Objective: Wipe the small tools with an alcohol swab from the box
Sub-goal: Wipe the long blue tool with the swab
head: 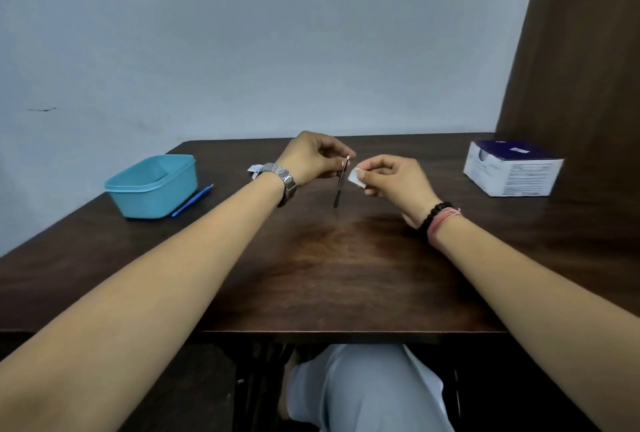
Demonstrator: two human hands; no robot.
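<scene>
The left hand point(313, 158) was up over the middle of the table, fingers and thumb pinched on the top end of a thin metal tool point(341, 186). The tool hung down from that pinch, nearly upright, its lower tip above the wood and not touching it. A steel watch point(282, 180) sat on that wrist, and a scrap of white paper point(255, 169) peeked out on the table just behind it.

Right beside it, the right hand point(391, 179) had its fingers curled round a small white swab point(356, 178), holding it between thumb and forefinger. The swab was just to the right of the tool's upper shaft, very close; whether it actually touched the metal, I could not tell from where I stood. The two hands were near each other but not joined. A black bead bracelet point(435, 214) and a pink band point(445, 222) circled the right wrist.

Further out on the left, an open teal plastic tub point(152, 189) stood on the dark wooden table point(311, 276), and a slim blue tool point(192, 200) lay flat just beside its right wall, angled toward the back. What was inside the tub was hidden from view.

Off to the far right sat the white and purple swab box point(512, 168), well apart from both hands, close to a brown panel point(581, 68). Behind everything was a pale wall point(277, 44). Below the table's near edge, a knee in light grey trousers point(363, 393) showed.
</scene>
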